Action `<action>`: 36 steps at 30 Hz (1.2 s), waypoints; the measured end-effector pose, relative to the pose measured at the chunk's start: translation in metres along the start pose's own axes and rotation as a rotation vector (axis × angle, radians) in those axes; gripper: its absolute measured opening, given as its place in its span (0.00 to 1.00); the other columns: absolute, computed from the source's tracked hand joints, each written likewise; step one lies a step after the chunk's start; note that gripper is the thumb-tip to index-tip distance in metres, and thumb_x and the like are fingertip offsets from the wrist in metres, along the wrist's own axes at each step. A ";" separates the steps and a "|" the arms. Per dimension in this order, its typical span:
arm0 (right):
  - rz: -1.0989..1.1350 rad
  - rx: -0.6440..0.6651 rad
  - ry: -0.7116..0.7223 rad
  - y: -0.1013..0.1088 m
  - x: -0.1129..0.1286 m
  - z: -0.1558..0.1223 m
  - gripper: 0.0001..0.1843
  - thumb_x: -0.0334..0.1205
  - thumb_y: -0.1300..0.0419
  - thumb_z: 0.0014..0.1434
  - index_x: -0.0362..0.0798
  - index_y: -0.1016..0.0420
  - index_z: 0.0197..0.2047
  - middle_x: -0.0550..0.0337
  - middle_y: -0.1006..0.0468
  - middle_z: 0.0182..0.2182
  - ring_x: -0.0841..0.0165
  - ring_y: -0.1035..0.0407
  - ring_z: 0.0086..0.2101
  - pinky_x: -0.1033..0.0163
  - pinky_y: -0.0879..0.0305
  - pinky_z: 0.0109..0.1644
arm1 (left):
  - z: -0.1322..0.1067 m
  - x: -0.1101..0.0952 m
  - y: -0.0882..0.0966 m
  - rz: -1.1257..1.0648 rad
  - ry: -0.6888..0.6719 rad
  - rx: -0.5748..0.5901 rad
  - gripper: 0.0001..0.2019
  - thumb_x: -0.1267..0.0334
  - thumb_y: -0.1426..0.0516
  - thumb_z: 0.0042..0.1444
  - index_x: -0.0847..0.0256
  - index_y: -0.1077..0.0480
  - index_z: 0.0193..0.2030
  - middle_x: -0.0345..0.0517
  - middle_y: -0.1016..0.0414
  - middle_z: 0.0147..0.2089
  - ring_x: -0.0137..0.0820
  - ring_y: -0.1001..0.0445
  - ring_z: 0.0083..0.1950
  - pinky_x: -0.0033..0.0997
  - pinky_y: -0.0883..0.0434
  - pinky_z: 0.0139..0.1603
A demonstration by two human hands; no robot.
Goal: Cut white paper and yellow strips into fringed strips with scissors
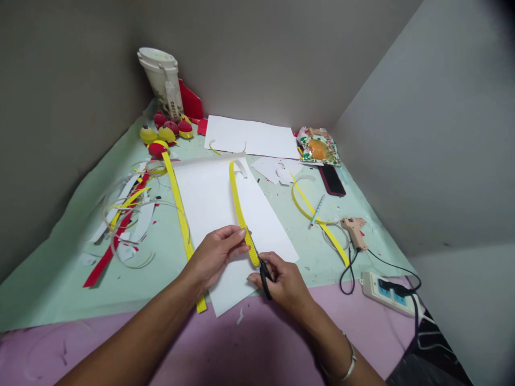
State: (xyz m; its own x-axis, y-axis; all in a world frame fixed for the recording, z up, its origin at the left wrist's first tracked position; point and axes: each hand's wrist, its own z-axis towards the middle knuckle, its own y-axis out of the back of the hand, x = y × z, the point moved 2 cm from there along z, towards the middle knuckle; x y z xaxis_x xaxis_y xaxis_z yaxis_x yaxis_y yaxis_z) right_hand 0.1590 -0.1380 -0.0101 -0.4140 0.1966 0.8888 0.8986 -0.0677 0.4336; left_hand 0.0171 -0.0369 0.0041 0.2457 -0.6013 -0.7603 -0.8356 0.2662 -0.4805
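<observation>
Between the thumb and fingers of my left hand (pixel 219 254) is a narrow yellow ridged paper strip (pixel 236 201), its far end curling over. My right hand (pixel 286 281) is closed around the black handles of a pair of scissors (pixel 264 276). The scissors' blades meet the near end of the strip, partly hidden by my fingers. Beneath both hands lies a large white paper sheet (pixel 225 203). Along its left edge runs another yellow strip (pixel 179 209).
Paper scraps (pixel 129 214) heap at left, below red-and-yellow balls (pixel 169 131) and a white bucket (pixel 161 80). Rightward are a pen (pixel 317 212), a phone (pixel 332 179), a snack packet (pixel 319 147), a glue gun (pixel 354 230) and a corded power strip (pixel 388 294). White card (pixel 251 135) lies behind.
</observation>
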 end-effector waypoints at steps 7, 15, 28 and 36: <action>0.023 0.011 -0.008 0.000 -0.002 0.001 0.16 0.45 0.33 0.52 0.46 0.25 0.42 0.72 0.43 0.20 0.74 0.49 0.22 0.68 0.52 0.26 | 0.002 0.001 0.002 0.005 -0.003 0.011 0.10 0.60 0.32 0.49 0.65 0.23 0.32 0.43 0.25 0.35 0.25 0.27 0.37 0.23 0.25 0.41; 0.042 0.028 -0.024 0.000 -0.001 0.000 0.15 0.46 0.34 0.52 0.47 0.25 0.41 0.72 0.43 0.20 0.74 0.49 0.22 0.68 0.52 0.26 | 0.000 0.000 0.001 0.032 -0.052 -0.012 0.09 0.61 0.33 0.51 0.62 0.25 0.36 0.41 0.26 0.37 0.25 0.27 0.37 0.23 0.25 0.38; 0.026 -0.004 -0.027 -0.001 0.002 -0.001 0.18 0.46 0.32 0.50 0.46 0.25 0.42 0.73 0.43 0.19 0.74 0.48 0.22 0.69 0.50 0.26 | -0.002 -0.003 -0.001 0.066 -0.059 -0.017 0.10 0.59 0.33 0.50 0.63 0.25 0.31 0.40 0.28 0.32 0.24 0.29 0.33 0.23 0.26 0.36; 0.021 0.006 -0.015 -0.001 0.001 0.000 0.16 0.45 0.33 0.51 0.47 0.26 0.42 0.72 0.43 0.19 0.74 0.49 0.22 0.69 0.51 0.25 | -0.003 -0.001 -0.001 0.081 -0.037 0.002 0.10 0.59 0.33 0.50 0.64 0.25 0.30 0.41 0.28 0.31 0.25 0.29 0.33 0.24 0.26 0.37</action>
State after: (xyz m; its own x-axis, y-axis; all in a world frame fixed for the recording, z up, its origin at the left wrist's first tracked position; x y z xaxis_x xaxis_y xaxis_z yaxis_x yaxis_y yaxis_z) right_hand 0.1579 -0.1378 -0.0097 -0.3925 0.2098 0.8955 0.9081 -0.0663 0.4135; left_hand 0.0167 -0.0386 0.0067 0.1957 -0.5494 -0.8123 -0.8524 0.3143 -0.4180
